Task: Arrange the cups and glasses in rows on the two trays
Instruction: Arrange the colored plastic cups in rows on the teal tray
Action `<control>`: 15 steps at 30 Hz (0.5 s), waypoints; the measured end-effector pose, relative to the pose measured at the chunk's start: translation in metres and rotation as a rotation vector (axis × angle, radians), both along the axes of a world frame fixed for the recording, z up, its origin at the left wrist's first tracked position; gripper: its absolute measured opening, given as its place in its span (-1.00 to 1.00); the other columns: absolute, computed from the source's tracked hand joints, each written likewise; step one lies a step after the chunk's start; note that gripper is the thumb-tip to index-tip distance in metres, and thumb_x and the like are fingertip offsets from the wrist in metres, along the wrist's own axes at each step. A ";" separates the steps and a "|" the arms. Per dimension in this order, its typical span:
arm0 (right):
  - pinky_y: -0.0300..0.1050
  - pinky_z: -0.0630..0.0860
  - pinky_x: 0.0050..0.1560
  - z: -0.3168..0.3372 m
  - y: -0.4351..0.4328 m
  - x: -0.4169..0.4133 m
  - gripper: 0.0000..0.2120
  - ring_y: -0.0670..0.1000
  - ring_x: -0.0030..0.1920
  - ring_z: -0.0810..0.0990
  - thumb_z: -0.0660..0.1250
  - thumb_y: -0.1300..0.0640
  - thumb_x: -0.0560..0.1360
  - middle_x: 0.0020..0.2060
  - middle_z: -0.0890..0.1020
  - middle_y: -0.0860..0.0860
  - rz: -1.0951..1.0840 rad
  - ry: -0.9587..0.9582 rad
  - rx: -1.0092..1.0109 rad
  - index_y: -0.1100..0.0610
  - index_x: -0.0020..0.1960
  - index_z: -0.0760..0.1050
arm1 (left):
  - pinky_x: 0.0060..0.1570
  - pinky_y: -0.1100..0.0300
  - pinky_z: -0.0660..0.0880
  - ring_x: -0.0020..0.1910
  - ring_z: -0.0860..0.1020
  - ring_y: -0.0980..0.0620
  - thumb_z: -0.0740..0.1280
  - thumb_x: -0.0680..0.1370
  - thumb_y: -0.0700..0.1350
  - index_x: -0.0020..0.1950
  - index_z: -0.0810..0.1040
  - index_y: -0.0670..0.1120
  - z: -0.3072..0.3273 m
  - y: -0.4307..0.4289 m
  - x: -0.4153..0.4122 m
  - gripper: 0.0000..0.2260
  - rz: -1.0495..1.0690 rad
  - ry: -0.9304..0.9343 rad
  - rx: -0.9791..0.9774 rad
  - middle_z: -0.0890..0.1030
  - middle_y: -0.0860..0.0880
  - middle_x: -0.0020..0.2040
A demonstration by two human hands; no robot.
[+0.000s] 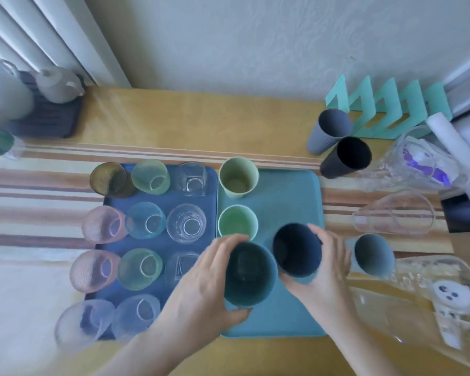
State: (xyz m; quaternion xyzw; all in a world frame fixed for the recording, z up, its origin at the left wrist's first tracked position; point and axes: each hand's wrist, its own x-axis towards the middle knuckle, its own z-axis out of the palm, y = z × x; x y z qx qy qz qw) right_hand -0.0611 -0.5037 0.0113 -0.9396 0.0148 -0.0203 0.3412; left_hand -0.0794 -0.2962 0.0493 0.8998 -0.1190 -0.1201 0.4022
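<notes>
Low in the frame, the left hand [201, 283] is wrapping its fingers and thumb around a teal cup [248, 275], holding it over the near left part of the teal tray [291, 318]; whether the cup's base is touching the tray cannot be told. Just to its right, the right hand [327, 270] is gripping a dark blue cup [296, 249] from the right side, tilted slightly and close against the teal cup. Right of that hand, a grey-blue cup [372, 253] is standing off the tray on the striped table [33, 202]. Further up on the teal tray, a green cup [236, 222] and a pale green cup [238, 176] are sitting in a column along its left edge. On the left, the blue tray [163, 198] is carrying rows of glasses in pink, green, blue, amber and clear, with the near right spot hidden by the left arm. In the upper right of the frame, a black cup [346, 157] and a grey cup [329, 130] are waiting beside a turquoise rack [391, 108], with clear jugs [391, 213] nearer on the right.
</notes>
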 end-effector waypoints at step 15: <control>-0.36 0.24 0.21 -0.042 0.013 -0.042 -0.15 -0.11 0.25 0.31 0.59 0.16 0.22 0.22 0.27 -0.06 0.224 0.196 0.105 0.10 0.39 0.21 | 0.06 0.36 0.44 0.19 0.34 0.09 0.44 0.10 -0.07 0.40 0.23 -0.10 -0.056 -0.011 -0.084 -0.12 -0.119 0.073 0.270 0.46 0.02 0.21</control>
